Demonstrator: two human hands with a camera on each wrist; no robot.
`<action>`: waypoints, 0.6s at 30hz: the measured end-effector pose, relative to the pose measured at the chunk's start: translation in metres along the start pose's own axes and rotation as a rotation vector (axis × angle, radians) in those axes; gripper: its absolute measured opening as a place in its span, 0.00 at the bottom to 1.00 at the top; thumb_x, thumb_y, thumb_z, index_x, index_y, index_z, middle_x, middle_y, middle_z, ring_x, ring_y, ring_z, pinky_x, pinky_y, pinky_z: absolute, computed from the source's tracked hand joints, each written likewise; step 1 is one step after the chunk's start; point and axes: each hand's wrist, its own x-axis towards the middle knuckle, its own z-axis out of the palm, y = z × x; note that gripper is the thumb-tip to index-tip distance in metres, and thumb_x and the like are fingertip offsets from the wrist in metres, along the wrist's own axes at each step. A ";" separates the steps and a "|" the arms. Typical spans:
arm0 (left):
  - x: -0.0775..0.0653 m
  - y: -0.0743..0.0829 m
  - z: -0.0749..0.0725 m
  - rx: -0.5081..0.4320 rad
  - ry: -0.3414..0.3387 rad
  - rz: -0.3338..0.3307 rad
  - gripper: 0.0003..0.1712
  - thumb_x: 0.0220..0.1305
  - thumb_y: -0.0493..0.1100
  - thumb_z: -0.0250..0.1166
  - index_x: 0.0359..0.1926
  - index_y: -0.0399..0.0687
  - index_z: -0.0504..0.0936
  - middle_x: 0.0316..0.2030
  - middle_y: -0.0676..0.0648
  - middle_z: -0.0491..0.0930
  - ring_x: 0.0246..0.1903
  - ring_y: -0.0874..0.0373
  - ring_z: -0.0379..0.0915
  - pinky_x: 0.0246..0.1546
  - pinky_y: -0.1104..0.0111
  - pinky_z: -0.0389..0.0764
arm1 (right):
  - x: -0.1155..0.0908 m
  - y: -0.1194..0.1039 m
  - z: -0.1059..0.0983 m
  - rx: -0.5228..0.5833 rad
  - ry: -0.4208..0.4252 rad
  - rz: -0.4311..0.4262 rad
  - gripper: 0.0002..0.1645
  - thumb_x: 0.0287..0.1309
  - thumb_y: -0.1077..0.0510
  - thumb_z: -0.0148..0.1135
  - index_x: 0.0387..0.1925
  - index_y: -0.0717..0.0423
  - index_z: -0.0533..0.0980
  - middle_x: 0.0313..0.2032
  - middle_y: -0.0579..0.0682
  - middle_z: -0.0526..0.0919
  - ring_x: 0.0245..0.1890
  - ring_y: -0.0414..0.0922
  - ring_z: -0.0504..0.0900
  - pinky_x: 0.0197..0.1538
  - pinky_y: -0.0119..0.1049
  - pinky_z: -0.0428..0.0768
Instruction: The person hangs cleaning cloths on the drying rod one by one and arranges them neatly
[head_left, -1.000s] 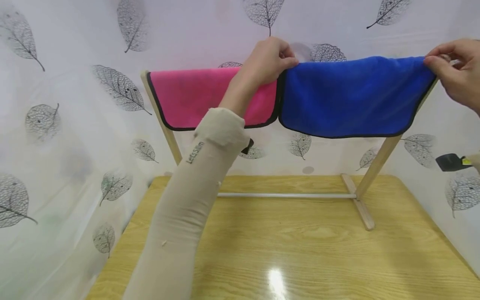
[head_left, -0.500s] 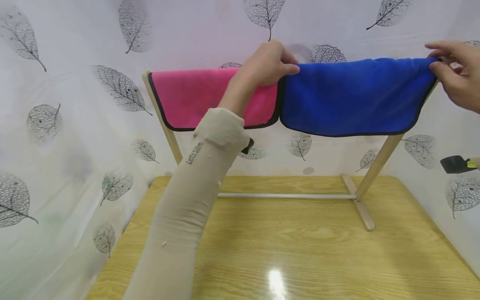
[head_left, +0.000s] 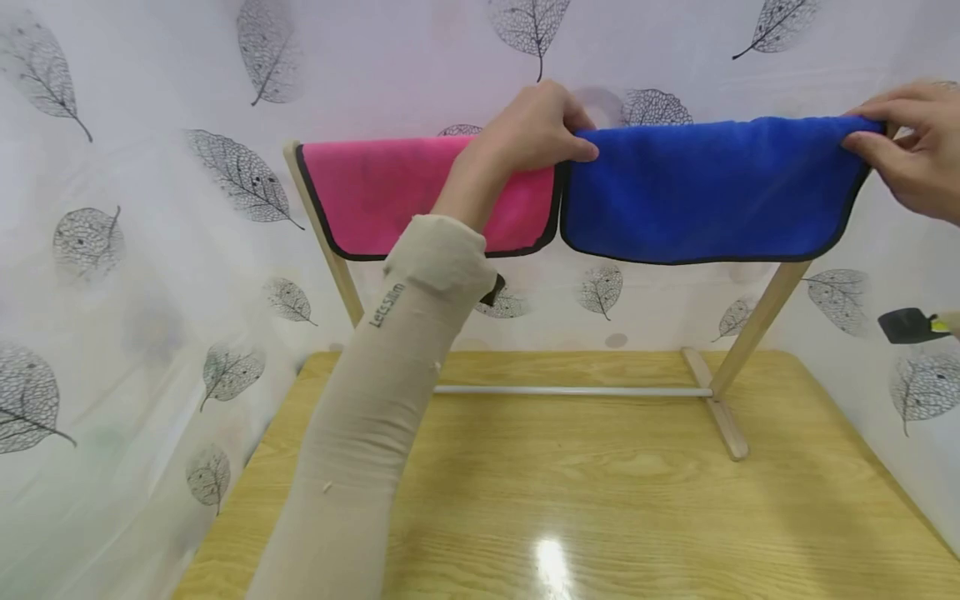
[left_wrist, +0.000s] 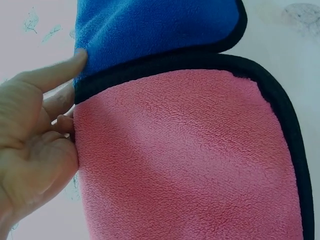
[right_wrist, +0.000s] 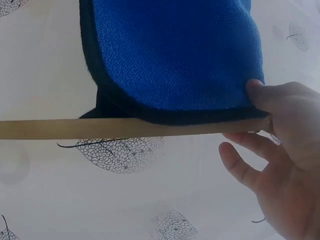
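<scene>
A blue towel with black edging hangs folded over the top of a wooden rack. My left hand pinches its upper left corner; in the left wrist view the thumb lies on the blue cloth just past the black edging. At the other end my right hand pinches the upper right corner, beside the rack's end post. Immediately left of the blue towel hangs a pink towel, also black-edged, partly covered by my left hand and forearm. The rack's top bar is hidden under both towels.
The rack's right post rises from a wooden foot on the wood-grain table. A white lower bar crosses near the table's back edge. Leaf-patterned sheeting surrounds the table closely.
The blue towel's front lower edge has risen a little and become more level. My right hand loosened at the corner, then took hold again slightly further in. My left thumb has slid slightly down.
</scene>
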 end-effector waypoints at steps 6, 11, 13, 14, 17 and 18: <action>0.000 -0.002 0.000 -0.041 0.009 0.023 0.20 0.74 0.46 0.64 0.64 0.52 0.81 0.57 0.49 0.81 0.57 0.59 0.73 0.57 0.77 0.70 | 0.000 0.003 -0.001 0.009 0.017 -0.046 0.16 0.74 0.69 0.54 0.59 0.74 0.72 0.40 0.20 0.63 0.37 0.20 0.64 0.43 0.11 0.61; 0.002 -0.003 0.000 0.010 -0.002 0.032 0.19 0.77 0.48 0.60 0.63 0.52 0.84 0.56 0.51 0.84 0.57 0.61 0.72 0.58 0.79 0.67 | 0.002 0.002 0.000 -0.026 0.016 -0.048 0.17 0.77 0.66 0.51 0.55 0.79 0.76 0.41 0.18 0.61 0.39 0.20 0.61 0.43 0.12 0.59; 0.002 -0.003 -0.001 0.059 -0.010 0.040 0.20 0.79 0.49 0.58 0.64 0.53 0.83 0.58 0.53 0.83 0.58 0.62 0.72 0.58 0.79 0.67 | 0.002 0.002 0.000 -0.025 0.026 -0.037 0.19 0.79 0.64 0.50 0.55 0.79 0.77 0.43 0.16 0.61 0.42 0.19 0.61 0.45 0.15 0.61; 0.002 -0.003 -0.001 0.082 -0.013 0.042 0.20 0.79 0.50 0.57 0.65 0.54 0.83 0.58 0.53 0.83 0.59 0.62 0.72 0.59 0.80 0.67 | 0.001 0.001 0.001 -0.024 0.021 -0.025 0.20 0.79 0.63 0.49 0.56 0.78 0.77 0.45 0.17 0.62 0.43 0.19 0.60 0.46 0.16 0.61; 0.003 -0.002 -0.002 0.151 -0.020 0.053 0.20 0.81 0.51 0.53 0.65 0.56 0.83 0.59 0.54 0.83 0.59 0.63 0.72 0.58 0.80 0.67 | -0.003 0.002 -0.001 -0.006 -0.025 0.008 0.21 0.77 0.64 0.50 0.63 0.73 0.75 0.53 0.33 0.72 0.44 0.19 0.60 0.49 0.17 0.61; 0.002 -0.001 -0.002 0.170 -0.023 0.057 0.20 0.81 0.51 0.52 0.65 0.56 0.83 0.59 0.54 0.83 0.59 0.63 0.72 0.58 0.80 0.67 | -0.004 0.002 -0.002 -0.012 -0.047 0.015 0.22 0.76 0.65 0.50 0.66 0.71 0.72 0.56 0.41 0.75 0.45 0.19 0.59 0.51 0.17 0.61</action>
